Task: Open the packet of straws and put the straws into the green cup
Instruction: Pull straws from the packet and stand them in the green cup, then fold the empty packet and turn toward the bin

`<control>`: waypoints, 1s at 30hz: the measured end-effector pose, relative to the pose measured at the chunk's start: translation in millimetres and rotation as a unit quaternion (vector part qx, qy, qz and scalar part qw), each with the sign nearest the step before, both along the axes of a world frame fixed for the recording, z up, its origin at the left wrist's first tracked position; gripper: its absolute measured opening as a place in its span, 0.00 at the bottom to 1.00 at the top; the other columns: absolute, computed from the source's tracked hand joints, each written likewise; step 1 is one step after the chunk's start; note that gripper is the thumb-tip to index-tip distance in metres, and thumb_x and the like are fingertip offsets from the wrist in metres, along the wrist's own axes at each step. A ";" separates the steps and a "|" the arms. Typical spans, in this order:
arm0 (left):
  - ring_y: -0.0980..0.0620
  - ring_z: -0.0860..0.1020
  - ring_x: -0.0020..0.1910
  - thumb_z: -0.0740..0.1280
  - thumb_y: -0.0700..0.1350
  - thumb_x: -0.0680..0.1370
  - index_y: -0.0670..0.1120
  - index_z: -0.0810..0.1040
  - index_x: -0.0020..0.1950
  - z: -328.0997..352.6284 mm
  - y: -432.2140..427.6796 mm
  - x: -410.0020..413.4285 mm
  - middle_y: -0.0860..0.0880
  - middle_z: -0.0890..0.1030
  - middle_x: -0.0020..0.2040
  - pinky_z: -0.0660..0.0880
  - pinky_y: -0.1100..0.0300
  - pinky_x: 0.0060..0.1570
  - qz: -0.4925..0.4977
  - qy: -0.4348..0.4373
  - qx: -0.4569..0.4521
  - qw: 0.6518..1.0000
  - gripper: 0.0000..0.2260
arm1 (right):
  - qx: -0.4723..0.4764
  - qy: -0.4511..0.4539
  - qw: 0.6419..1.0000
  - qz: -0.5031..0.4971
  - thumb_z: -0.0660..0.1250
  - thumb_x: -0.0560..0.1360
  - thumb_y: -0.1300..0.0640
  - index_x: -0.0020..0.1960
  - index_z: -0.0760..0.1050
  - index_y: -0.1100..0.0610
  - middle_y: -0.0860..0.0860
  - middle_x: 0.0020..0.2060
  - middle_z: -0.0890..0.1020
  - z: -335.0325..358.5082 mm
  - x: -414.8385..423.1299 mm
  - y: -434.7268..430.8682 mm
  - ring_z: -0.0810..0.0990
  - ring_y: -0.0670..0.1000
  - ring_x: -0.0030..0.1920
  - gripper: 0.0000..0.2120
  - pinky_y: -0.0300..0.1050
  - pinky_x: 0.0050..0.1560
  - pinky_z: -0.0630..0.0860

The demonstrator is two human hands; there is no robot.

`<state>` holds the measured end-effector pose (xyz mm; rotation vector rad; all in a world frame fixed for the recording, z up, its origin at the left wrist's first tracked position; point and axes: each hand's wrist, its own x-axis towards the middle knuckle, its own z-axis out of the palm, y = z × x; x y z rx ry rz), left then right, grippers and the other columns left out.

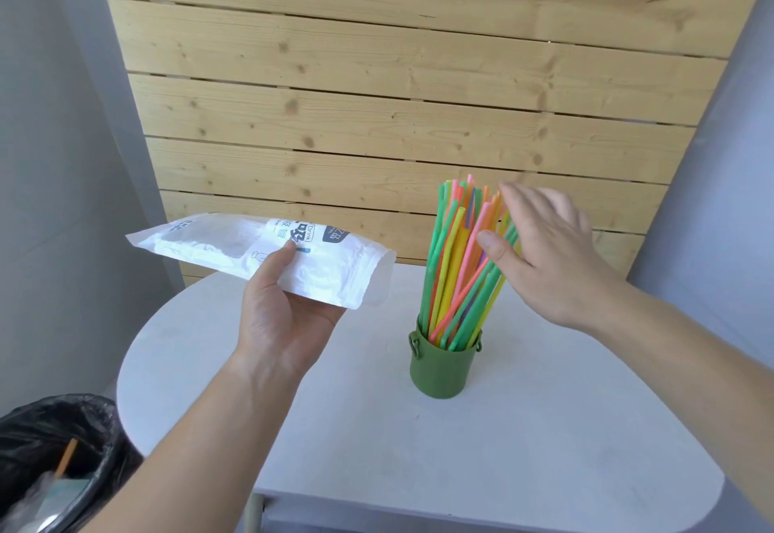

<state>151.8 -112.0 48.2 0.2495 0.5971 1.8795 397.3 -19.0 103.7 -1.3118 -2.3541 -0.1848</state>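
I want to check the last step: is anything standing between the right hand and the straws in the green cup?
No, nothing visible. The right hand is open beside the straws, its thumb against them. The straws stand in the green cup. The left hand holds the packet well off to the left.

Left arm: bare forearm reaching in from the lower left, angled up and to the right.
Left hand (280,314): palm turned upward, thumb pressed down on top of the packet (268,254), the other fingers curled beneath it, so the hand is closed on it and holds it in the air.
Right arm: bare forearm coming in from the right edge, angled up and to the left.
Right hand (548,256): spread flat, back toward the camera, fingers (519,201) extended and slightly apart, thumb and palm resting against the side of the straws (460,264), gripping nothing.
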 end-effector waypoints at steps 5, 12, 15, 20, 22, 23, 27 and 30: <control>0.40 0.84 0.64 0.65 0.41 0.83 0.43 0.83 0.56 -0.4 -0.9 -0.5 0.42 0.87 0.61 0.82 0.44 0.59 -0.028 -0.013 0.006 1.000 0.07 | 0.017 0.110 0.993 0.032 0.52 0.75 0.33 0.80 0.60 0.49 0.51 0.80 0.62 4.1 8.0 1.1 0.56 0.56 0.78 0.37 0.59 0.75 0.54; 0.40 0.81 0.70 0.65 0.41 0.82 0.42 0.80 0.65 0.7 -2.8 -4.3 0.42 0.83 0.69 0.77 0.42 0.68 -0.053 -0.013 0.026 0.998 0.13 | 0.179 0.218 0.956 0.086 0.62 0.79 0.47 0.66 0.75 0.62 0.60 0.65 0.76 17.2 6.0 -19.8 0.70 0.61 0.67 0.23 0.50 0.70 0.62; 0.40 0.82 0.69 0.64 0.41 0.82 0.42 0.80 0.66 7.1 -10.1 -8.4 0.42 0.81 0.71 0.75 0.41 0.71 -0.072 -0.004 0.043 0.996 0.13 | 0.267 0.214 0.929 0.139 0.64 0.79 0.57 0.48 0.80 0.64 0.59 0.45 0.81 22.9 -6.9 -56.7 0.77 0.61 0.48 0.12 0.49 0.54 0.71; 0.38 0.76 0.74 0.65 0.42 0.78 0.40 0.83 0.60 23.3 -39.0 -22.4 0.38 0.82 0.68 0.74 0.39 0.71 -0.112 0.044 0.055 0.991 0.14 | -0.149 0.305 0.937 0.086 0.58 0.77 0.35 0.52 0.77 0.49 0.44 0.41 0.82 16.8 -62.7 -113.5 0.81 0.46 0.40 0.19 0.51 0.45 0.79; 0.38 0.79 0.71 0.65 0.42 0.77 0.38 0.88 0.55 26.1 -58.5 -29.4 0.37 0.84 0.66 0.75 0.38 0.69 -0.113 0.057 0.047 0.991 0.15 | -0.341 0.346 0.873 0.049 0.58 0.75 0.31 0.54 0.77 0.48 0.46 0.42 0.84 13.8 -85.0 -114.7 0.85 0.50 0.42 0.23 0.57 0.49 0.83; 0.38 0.80 0.71 0.64 0.42 0.76 0.37 0.87 0.57 25.9 -68.5 -33.5 0.37 0.83 0.67 0.74 0.37 0.69 -0.108 0.057 0.042 0.992 0.16 | -0.425 0.370 0.824 0.054 0.59 0.77 0.33 0.53 0.79 0.50 0.50 0.42 0.86 12.8 -96.3 -116.6 0.86 0.54 0.41 0.23 0.58 0.48 0.84; 0.35 0.79 0.68 0.65 0.43 0.76 0.34 0.82 0.67 21.7 -104.9 -56.7 0.35 0.81 0.70 0.71 0.36 0.72 -0.082 0.072 0.001 0.994 0.22 | -0.563 0.416 0.707 0.100 0.62 0.82 0.46 0.52 0.81 0.62 0.63 0.45 0.87 -3.5 -138.9 -133.8 0.86 0.60 0.36 0.19 0.55 0.40 0.85; 0.36 0.80 0.66 0.67 0.50 0.81 0.38 0.84 0.60 19.0 -127.8 -81.8 0.37 0.84 0.64 0.71 0.35 0.72 -0.022 0.045 -0.044 0.998 0.17 | -0.580 0.421 0.689 0.106 0.64 0.82 0.52 0.46 0.79 0.62 0.61 0.39 0.84 -17.3 -165.3 -145.9 0.84 0.57 0.32 0.14 0.51 0.35 0.83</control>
